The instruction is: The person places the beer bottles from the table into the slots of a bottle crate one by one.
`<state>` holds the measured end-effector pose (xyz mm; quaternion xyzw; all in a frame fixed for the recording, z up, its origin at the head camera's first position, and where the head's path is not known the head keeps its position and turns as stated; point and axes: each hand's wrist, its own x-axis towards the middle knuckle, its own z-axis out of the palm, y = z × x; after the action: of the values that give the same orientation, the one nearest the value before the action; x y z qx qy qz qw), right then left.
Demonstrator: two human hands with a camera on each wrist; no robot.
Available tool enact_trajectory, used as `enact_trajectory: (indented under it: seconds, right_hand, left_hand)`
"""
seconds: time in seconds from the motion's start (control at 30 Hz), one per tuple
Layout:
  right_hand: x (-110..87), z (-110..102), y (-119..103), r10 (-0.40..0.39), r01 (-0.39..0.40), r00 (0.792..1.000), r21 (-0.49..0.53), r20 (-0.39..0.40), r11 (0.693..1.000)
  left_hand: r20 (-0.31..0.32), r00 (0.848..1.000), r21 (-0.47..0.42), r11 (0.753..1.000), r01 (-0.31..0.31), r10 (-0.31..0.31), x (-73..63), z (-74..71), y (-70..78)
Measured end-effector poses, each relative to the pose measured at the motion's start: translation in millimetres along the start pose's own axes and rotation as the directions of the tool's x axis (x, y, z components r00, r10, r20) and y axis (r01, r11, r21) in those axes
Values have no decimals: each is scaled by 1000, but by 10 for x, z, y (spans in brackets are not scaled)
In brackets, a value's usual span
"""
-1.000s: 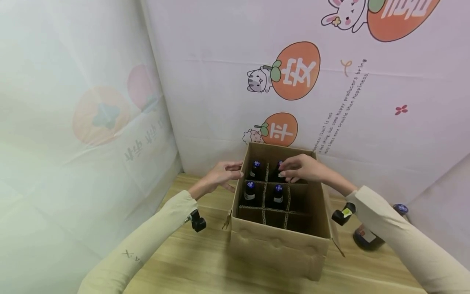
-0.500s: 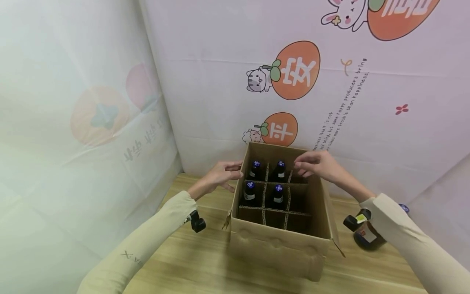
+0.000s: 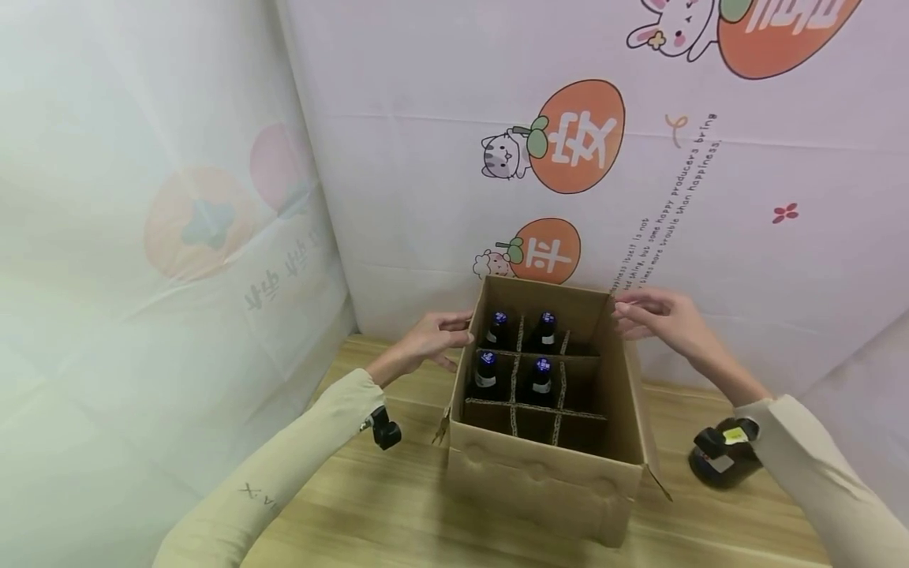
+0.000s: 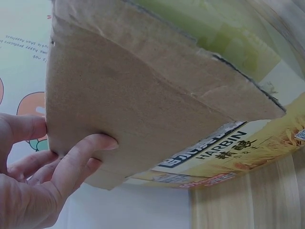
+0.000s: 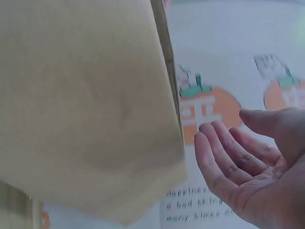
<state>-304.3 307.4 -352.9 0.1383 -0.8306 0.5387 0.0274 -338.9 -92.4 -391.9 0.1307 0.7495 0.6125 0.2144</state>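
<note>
A cardboard box (image 3: 540, 473) with a divider grid (image 3: 514, 398) stands on the table. Several dark bottles with blue caps, one being this bottle (image 3: 541, 383), stand upright in its left and middle columns, in the back and middle rows. My left hand (image 3: 428, 339) rests against the box's left side; in the left wrist view its fingertips (image 4: 107, 142) touch the folded-down flap (image 4: 133, 95). Beyond the box's back right edge is my right hand (image 3: 663, 319), fingers loosely bent, holding nothing. The right wrist view shows its palm beside the outer flap (image 5: 95, 95).
Another dark bottle (image 3: 710, 469) stands on the wooden table (image 3: 369, 489) right of the box, partly hidden by the right wrist camera and sleeve. Printed white cloth (image 3: 426, 158) hangs close behind the box and on the left.
My right hand has moved right, from the bottle in the back row's middle compartment to past the box's right edge. The left hand stays at the box's side.
</note>
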Motion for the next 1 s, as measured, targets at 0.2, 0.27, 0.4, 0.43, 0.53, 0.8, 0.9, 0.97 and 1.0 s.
enact_trajectory:
  seconds: [0.2,0.27,0.4,0.43,0.53,0.8,0.9,0.97,1.0]
  right_hand:
    - [-136,-207,185,81,-82,993,-10,-86,997]
    - [-198,-253,228,91,-94,992,-37,-84,995]
    - [-313,-359,311,98,-105,991,-66,-95,992]
    - [-340,-390,330,96,-104,990,-74,-102,992]
    - [-413,-488,381,90,-105,987,-112,-132,988]
    - [-671,-736,502,112,-137,963,-84,-245,987]
    - [-770,-838,567,129,-160,957,-102,-261,982]
    - [-820,-920,601,152,-211,960,-255,-234,944]
    - [-845,-970,610,176,-240,962,-344,-207,908]
  left_hand:
    - [5,1000,3,1000,-5,5,-12,2,-24]
    - [3,1000,3,1000,2,-2,-14,1,-30]
    - [-3,1000,5,1000,7,-7,-16,1,-31]
    - [-2,1000,7,1000,5,-5,-15,2,-29]
    - [4,1000,9,1000,4,-4,-16,3,-21]
    - [6,1000,20,1000,-3,3,-23,9,4]
    - [7,1000,23,1000,-8,7,-12,11,5]
    - [8,1000,23,1000,-9,9,-5,12,2]
    - [7,1000,24,1000,-10,10,-1,12,-3]
